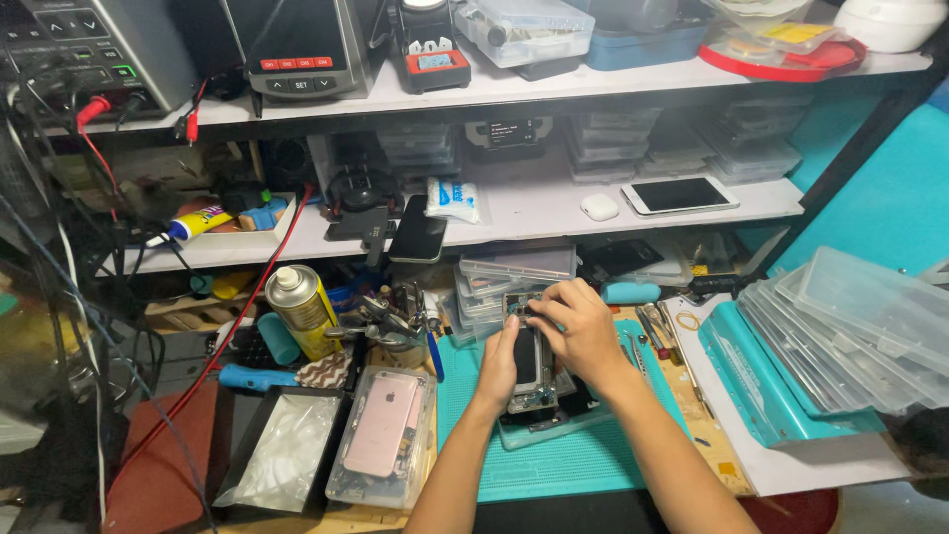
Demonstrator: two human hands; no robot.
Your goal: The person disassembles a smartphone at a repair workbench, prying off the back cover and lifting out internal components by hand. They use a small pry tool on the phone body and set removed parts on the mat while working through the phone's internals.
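Observation:
An opened smartphone (pixel 527 368) with its insides showing lies on a teal work mat (pixel 573 460) at the middle of the bench. My left hand (pixel 497 364) holds its left edge, thumb along the side. My right hand (pixel 580 329) curls over the phone's top end, fingertips pressed on the upper part. Whether a small tool sits in those fingers is hidden. A clear plastic tray lies under the phone.
A pink phone back (pixel 383 423) rests in a clear box at left, beside a black tray (pixel 282 450) and a yellow spray can (pixel 301 310). Stacked clear boxes (pixel 850 331) and a teal case sit right. Shelves above hold a white phone (pixel 679 195), a dark phone (pixel 419 236) and instruments.

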